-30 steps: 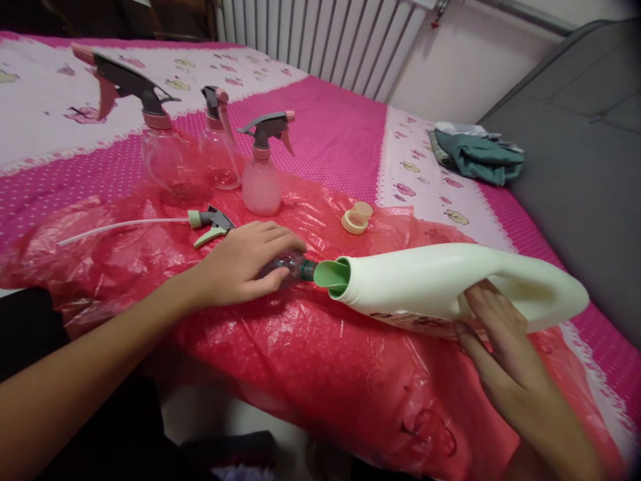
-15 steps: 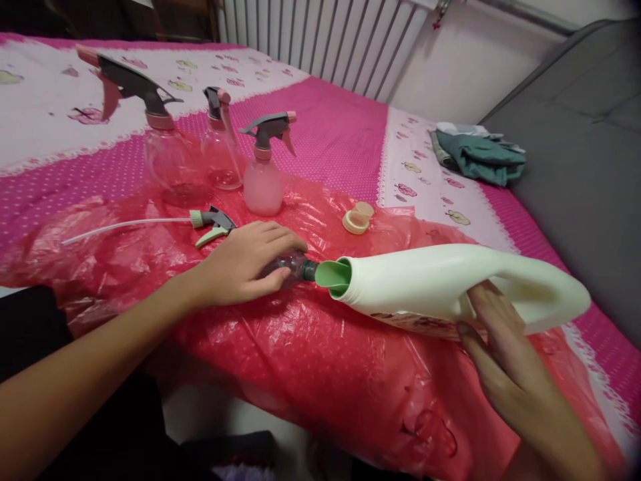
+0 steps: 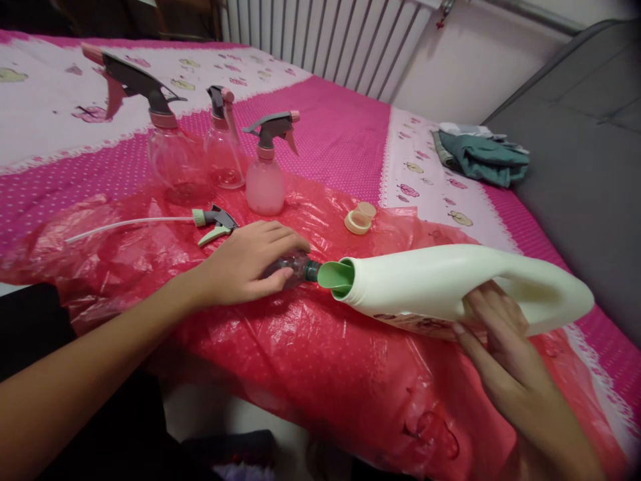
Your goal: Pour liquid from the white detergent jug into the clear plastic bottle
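Observation:
My left hand (image 3: pixel 255 260) is wrapped over a small clear bottle (image 3: pixel 296 267) with a green threaded neck. The bottle is mostly hidden under my fingers and looks tilted toward the right. In my right hand (image 3: pixel 505 341), gripped by its handle, a large pale green jug (image 3: pixel 425 274) lies almost level, mouth to the left. Its green pouring spout (image 3: pixel 334 275) meets the bottle's neck. No liquid can be made out between them. Left of the bottle lies a loose trigger sprayer head (image 3: pixel 216 222) with a thin tube. A yellowish cap (image 3: pixel 359 218) sits behind the jug's mouth.
Three spray bottles with pink and grey triggers stand at the back left, the nearest a pink one (image 3: pixel 265 190). Red plastic sheeting (image 3: pixel 320 374) covers the bed's front edge. Folded clothes (image 3: pixel 481 155) lie at the back right, beside a grey headboard (image 3: pixel 581 153). Behind is a radiator (image 3: pixel 330 40).
Both hands hold the bottle and jug almost as before. The whole view has shifted slightly; the spout still meets the bottle's neck.

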Action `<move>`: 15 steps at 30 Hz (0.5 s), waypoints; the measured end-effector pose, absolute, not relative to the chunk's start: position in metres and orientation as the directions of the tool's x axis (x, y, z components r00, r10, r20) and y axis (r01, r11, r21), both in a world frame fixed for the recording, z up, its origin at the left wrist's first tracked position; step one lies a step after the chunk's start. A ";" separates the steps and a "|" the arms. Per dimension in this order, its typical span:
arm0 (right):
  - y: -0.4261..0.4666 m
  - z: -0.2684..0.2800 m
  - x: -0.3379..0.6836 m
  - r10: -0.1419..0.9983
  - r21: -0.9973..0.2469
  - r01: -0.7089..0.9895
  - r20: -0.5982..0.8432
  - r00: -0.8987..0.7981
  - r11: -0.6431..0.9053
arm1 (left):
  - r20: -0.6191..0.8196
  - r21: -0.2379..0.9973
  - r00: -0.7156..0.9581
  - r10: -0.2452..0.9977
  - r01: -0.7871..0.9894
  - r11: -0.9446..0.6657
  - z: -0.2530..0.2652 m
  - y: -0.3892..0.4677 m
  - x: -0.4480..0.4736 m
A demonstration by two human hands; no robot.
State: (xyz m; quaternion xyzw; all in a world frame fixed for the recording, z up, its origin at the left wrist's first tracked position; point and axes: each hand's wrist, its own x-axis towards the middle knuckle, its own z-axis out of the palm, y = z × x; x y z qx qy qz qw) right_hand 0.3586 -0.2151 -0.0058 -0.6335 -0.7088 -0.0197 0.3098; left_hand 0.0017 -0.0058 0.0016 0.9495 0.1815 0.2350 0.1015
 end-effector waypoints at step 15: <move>-0.216 -0.006 0.362 0.888 -0.368 0.910 0.460 -0.003 0.194 | 0.404 0.292 0.824 0.396 0.294 -0.910 0.001 -0.005 0.003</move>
